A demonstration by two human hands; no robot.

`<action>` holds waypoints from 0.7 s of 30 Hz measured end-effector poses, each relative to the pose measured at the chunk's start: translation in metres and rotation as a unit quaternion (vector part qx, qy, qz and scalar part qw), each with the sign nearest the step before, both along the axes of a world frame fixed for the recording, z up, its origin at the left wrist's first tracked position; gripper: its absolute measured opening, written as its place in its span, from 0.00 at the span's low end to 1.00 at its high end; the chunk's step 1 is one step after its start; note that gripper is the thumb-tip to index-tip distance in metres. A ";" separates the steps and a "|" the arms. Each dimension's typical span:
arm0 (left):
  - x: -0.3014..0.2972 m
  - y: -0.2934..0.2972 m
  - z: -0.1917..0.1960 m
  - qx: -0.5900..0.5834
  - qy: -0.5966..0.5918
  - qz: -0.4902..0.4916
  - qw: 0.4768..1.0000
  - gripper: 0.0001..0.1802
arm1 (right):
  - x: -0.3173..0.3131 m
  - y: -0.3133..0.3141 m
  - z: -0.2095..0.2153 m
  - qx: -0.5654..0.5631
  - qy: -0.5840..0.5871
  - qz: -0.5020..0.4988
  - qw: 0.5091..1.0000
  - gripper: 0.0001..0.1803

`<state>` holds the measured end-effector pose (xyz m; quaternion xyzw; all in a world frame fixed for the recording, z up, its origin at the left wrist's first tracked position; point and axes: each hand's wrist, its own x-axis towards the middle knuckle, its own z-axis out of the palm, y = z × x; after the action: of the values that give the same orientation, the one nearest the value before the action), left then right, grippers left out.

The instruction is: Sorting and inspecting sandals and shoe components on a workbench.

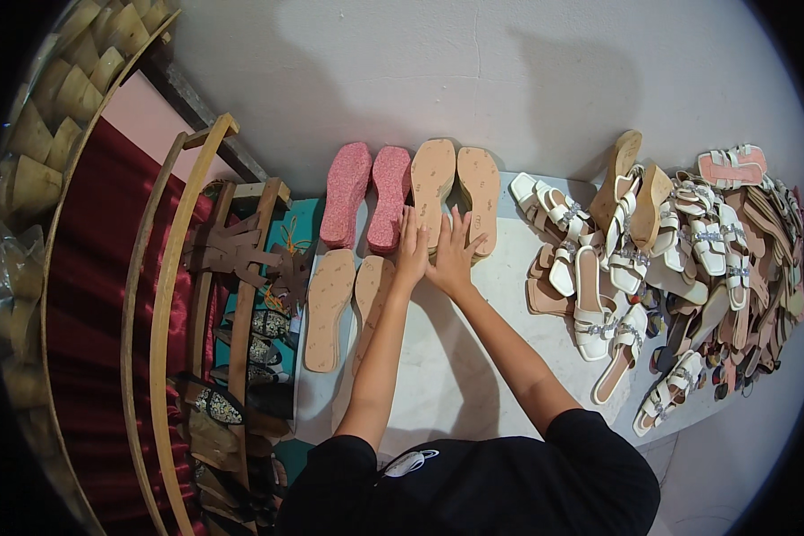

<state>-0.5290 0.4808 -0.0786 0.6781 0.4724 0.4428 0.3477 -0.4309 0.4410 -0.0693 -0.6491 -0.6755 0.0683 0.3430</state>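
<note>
Two beige stacks of shoe soles, the left stack (433,170) and the right stack (480,183), lie side by side near the wall. My left hand (411,250) lies along the lower left side of the left stack with its fingers stretched out. My right hand (453,259) is spread at the lower ends of both stacks, its fingertips touching them. Two pink speckled sole pieces, the outer one (347,192) and the inner one (389,196), lie to the left. Below them are two more beige soles, one in full view (330,308) and one (371,299) partly covered by my left forearm.
White strap sandals (594,304) and wooden shoe lasts (618,170) are heaped on the right of the white table (438,357), beside a large pile of soles (759,259). A wooden rack (174,295) with shoes and a red curtain (94,295) stand on the left.
</note>
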 end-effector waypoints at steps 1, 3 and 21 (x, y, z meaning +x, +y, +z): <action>0.001 -0.001 0.002 0.003 0.010 0.010 1.000 0.29 | 0.001 -0.001 0.002 0.003 -0.004 0.002 1.000 0.46; 0.001 -0.006 0.006 0.013 0.014 0.026 0.999 0.29 | 0.004 -0.004 0.008 -0.005 -0.005 0.008 1.000 0.46; 0.082 -0.177 0.027 0.084 0.015 -0.013 0.996 0.26 | 0.089 -0.184 0.016 -0.049 -0.004 -0.184 0.982 0.40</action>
<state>-0.4470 0.3034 -0.0514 0.7178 0.4295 0.4663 0.2880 -0.3419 0.2569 -0.0537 -0.7785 -0.5416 0.0343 0.3153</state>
